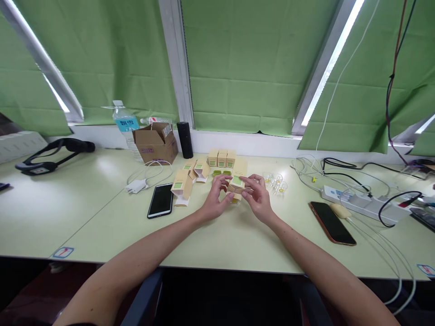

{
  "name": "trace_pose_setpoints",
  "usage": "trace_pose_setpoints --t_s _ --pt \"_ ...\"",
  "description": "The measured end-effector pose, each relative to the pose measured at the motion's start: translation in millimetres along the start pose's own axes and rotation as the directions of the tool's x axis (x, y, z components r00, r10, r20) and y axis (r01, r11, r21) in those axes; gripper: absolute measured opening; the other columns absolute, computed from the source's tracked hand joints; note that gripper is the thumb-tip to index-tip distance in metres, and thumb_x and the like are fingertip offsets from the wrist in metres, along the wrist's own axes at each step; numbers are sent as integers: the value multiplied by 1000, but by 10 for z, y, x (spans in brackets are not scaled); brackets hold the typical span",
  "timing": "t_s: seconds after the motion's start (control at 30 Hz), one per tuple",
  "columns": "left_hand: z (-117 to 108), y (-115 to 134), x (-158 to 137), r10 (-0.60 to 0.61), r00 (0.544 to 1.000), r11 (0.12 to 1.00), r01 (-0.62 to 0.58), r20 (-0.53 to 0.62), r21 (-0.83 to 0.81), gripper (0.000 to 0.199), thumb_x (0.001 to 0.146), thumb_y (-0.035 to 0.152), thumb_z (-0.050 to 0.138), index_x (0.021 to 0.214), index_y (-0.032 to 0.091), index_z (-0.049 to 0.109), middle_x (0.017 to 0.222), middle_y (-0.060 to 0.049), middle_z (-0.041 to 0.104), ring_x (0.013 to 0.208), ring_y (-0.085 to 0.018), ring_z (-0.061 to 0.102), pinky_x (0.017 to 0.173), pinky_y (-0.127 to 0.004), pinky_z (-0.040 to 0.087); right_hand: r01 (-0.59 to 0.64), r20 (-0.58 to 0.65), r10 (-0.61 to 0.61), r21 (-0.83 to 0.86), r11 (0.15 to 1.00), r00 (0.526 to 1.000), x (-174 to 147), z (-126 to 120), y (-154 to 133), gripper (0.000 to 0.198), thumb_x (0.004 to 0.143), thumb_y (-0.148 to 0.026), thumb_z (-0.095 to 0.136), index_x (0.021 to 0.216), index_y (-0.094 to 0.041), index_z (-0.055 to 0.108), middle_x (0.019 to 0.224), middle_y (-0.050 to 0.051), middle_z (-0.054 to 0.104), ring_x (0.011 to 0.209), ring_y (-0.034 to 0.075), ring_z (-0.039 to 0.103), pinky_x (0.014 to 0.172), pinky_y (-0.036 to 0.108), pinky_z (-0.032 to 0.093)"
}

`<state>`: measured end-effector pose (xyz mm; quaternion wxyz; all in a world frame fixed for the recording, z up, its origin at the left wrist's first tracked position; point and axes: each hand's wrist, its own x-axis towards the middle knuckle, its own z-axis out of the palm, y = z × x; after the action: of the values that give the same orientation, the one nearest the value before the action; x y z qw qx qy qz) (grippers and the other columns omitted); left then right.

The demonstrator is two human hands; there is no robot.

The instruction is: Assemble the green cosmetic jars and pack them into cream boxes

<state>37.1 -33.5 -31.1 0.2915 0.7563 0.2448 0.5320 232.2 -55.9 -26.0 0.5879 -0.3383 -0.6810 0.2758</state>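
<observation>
Between both hands is a small tan cardboard box [237, 182] with a green label. My left hand [217, 199] closes its fingers on the box's left side. On the right side, my right hand [258, 197] grips it with thumb and fingers. A flap hangs below the box, near my thumbs. Just behind stand several closed small boxes [222, 158] in a row, with small green pieces [221, 173] in front of them. To the left are open-flapped boxes [182, 184]. Several clear little containers with yellow bits [278, 182] lie right of my right hand.
Left of the boxes lies a black-screened phone [161, 200], near a white charger [137, 186]. Behind stand a brown carton [156, 142], a water bottle [125, 124] and a black cylinder [185, 140]. Rightward are another phone [332, 222], a power strip [367, 203] and tangled cables.
</observation>
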Motion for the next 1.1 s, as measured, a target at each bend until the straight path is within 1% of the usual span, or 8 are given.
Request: trace_pose_setpoints --t_s 0.1,0.27,0.5,0.67,0.8,0.93,1.0,1.1 --pt "16 -6 10 -7 999 1000 6 -41 -23 41 101 50 57 132 26 48 124 -11 52 104 -21 58 89 -38 54 26 38 -26 -10 1000 999 -17 -9 -15 40 98 -47 64 136 -34 67 127 8 39 113 23 62 96 45 66" --pt "28 9 28 -12 997 999 9 -71 -39 37 100 52 58 125 26 49 122 -10 51 100 -19 57 84 -34 53 64 77 -62 -26 998 995 -35 -18 -5 43 97 -45 66 138 -34 66 131 9 39 122 26 60 101 47 64" --pt "31 25 37 -25 996 999 22 -81 -45 32 100 48 59 120 25 49 117 -7 52 98 -18 56 82 -32 52 67 73 -63 -53 996 995 -48 -9 15 44 95 -43 71 137 -35 66 134 8 39 106 20 66 101 48 65" --pt "38 28 44 -19 994 1000 17 -106 -23 30 100 49 59 115 25 50 115 -6 51 91 -16 55 81 -32 53 66 67 -62 -56 996 996 -49 5 20 46 92 -42 75 137 -36 66 133 8 39 107 21 67 101 49 65" --pt "25 14 40 13 996 1000 -13 -92 -6 33 100 54 58 114 25 51 116 -8 50 98 -18 56 82 -33 53 75 39 -73 -71 995 997 -39 15 29 45 90 -40 77 134 -35 68 132 8 40 107 21 66 98 47 67" --pt "-15 -3 24 69 997 998 -69 -39 9 41 97 57 60 122 26 51 123 -10 50 104 -22 57 87 -37 54 88 19 -87 -71 994 996 -31 18 32 42 91 -38 76 132 -34 69 130 8 41 109 21 65 96 46 68" --pt "-29 -5 19 75 997 997 -75 -28 16 43 96 56 62 124 26 50 126 -11 49 107 -23 57 90 -39 54 79 15 -78 -76 994 997 -31 19 30 41 91 -38 75 132 -34 69 130 8 42 111 22 64 97 45 68" --pt "-27 -3 19 63 997 998 -63 -43 15 39 96 51 64 123 26 51 126 -10 48 108 -22 56 91 -39 54 67 8 -67 -80 994 998 -34 20 31 41 91 -38 75 131 -34 70 130 8 42 114 23 63 98 45 67"
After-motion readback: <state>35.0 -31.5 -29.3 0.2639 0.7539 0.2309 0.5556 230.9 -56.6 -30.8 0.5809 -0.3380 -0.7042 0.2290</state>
